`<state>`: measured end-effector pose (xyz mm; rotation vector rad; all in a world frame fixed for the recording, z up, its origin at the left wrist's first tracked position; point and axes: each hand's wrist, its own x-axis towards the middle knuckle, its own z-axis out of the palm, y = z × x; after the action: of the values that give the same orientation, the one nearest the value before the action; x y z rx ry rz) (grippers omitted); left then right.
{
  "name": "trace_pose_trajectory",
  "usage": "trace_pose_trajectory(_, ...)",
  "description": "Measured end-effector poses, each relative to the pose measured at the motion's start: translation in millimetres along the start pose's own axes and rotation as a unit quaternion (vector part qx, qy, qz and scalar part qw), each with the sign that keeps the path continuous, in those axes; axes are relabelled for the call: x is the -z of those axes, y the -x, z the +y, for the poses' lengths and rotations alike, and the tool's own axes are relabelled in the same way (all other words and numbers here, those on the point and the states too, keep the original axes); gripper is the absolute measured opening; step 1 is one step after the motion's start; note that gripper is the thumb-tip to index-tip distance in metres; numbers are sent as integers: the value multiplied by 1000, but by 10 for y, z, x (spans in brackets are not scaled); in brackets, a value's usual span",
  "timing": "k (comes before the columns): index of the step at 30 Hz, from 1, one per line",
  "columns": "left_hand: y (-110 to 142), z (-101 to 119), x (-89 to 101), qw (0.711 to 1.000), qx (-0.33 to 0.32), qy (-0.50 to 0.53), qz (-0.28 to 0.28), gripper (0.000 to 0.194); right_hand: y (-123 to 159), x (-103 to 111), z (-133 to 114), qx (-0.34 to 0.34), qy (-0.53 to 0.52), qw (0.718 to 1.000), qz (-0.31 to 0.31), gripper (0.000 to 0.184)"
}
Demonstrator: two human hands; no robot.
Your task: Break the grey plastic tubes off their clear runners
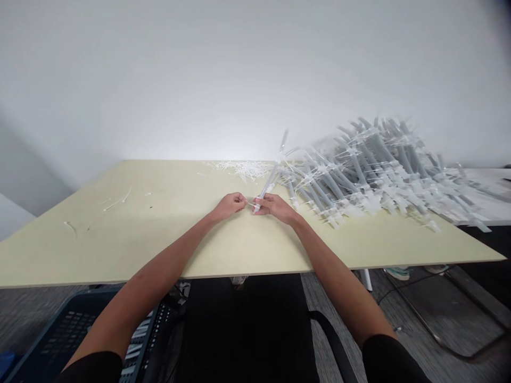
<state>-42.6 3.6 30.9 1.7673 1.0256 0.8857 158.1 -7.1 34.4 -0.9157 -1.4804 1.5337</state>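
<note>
Pale cream laminate tops the table (120, 244) across the middle of the frame. Over its right half lies a large heap of grey tubes (371, 170) strung with white plastic ties (373, 203), spreading past the table's right edge. Judging by how things lie, most of the material sits in this heap, while only a small tangle of white plastic strips (241, 169) lies apart at the far edge, upper middle. A few stray white scraps (117, 202) dot the left side. Below the table at lower left stands a dark blue perforated crate (67, 330), its contents impossible to make out. At centre, the right hand (273, 207) is closed around the lower end of one grey tube (273, 175), which tilts up and rightward, and the left hand (229, 206) is closed, pinching a thin white strip (250, 204) near that end.
</note>
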Motion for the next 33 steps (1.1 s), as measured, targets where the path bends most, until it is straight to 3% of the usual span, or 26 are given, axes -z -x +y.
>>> trace_pose_trajectory(4,3,39,-54,993,11,118,-14,29,-10,22,-12,26,-12,1000,13,28)
trace_pose_trajectory(7,-10,45,-94,992,-5,127,-11,32,-22,16,-8,38,-12,999,8,30)
trace_pose_trajectory(10,-16,19,-133,997,-24,72,21,30,-48,-6,28,36,0,999,23,30)
trace_pose_trajectory(14,44,8,-208,993,-40,-61,93,25,-103,-34,112,22,44,992,113,27)
trace_pose_trajectory(18,135,75,-272,983,-86,-106,126,22,-123,-70,128,22,65,984,167,24)
trace_pose_trajectory(27,47,63,-247,993,-38,-14,113,31,-83,-113,63,57,42,989,132,29)
trace_pose_trajectory(30,39,60,-251,996,-32,-19,76,32,-81,-120,55,67,39,990,121,30)
trace_pose_trajectory(33,39,56,-245,996,-22,-40,77,33,-73,-125,42,86,36,991,100,31)
